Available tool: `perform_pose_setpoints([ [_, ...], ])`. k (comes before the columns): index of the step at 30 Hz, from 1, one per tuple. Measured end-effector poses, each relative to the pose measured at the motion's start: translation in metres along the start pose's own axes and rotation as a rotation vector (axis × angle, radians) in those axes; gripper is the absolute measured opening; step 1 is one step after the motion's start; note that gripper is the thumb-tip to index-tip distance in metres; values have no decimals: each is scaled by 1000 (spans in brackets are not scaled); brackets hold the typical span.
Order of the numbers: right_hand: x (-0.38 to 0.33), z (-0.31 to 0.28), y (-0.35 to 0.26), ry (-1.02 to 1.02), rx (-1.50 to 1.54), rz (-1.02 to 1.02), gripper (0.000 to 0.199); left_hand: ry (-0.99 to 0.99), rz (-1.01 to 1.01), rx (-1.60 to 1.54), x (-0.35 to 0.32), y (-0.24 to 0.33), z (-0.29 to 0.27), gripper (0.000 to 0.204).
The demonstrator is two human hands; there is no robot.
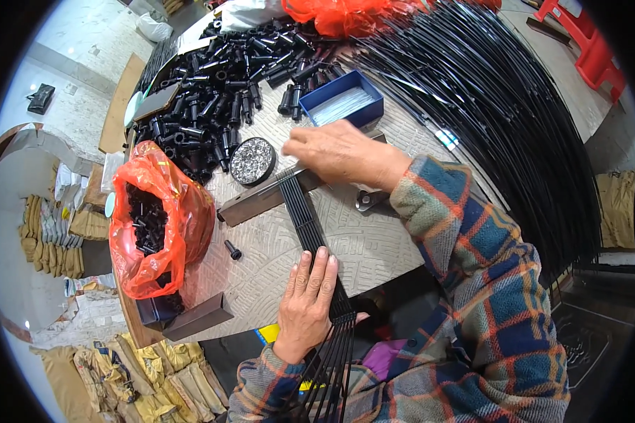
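Observation:
My left hand [305, 303] lies palm down with straight fingers along a flat row of thin black rods [305, 215]. Its thumb tip shows past the row's right side, so the rods run between fingers and thumb. The rods' far ends rest at a long metal bar [250, 204], and their near ends fan out toward my lap. Over the bar hovers my right hand [335, 151], fingers curled together; whatever they pinch is hidden. Left of its fingertips sits a round black dish [252, 161] of small shiny silver pieces.
Black tubular parts [219, 92] are heaped at far left, behind a red plastic bag [190, 211] of small black pieces. A blue box [367, 109] holds thin clear strips. Long black rods [487, 106] cover the right side. One black part [233, 249] lies loose near a dark angled piece [197, 317].

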State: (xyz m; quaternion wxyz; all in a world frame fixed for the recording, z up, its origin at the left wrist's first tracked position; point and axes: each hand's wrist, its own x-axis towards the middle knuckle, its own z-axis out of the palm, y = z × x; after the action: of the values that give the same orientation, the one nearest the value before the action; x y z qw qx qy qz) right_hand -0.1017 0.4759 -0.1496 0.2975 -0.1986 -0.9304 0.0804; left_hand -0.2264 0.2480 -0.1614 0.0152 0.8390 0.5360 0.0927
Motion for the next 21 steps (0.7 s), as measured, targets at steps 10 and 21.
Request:
perform_pose_setpoints([
  [10,4,-11,9,164,-70,143,19,79,10,-62,10,-4,-4,81],
  [21,34,-40,65,-353,-372,205,8,161,33,52,-2,-7,1,59],
])
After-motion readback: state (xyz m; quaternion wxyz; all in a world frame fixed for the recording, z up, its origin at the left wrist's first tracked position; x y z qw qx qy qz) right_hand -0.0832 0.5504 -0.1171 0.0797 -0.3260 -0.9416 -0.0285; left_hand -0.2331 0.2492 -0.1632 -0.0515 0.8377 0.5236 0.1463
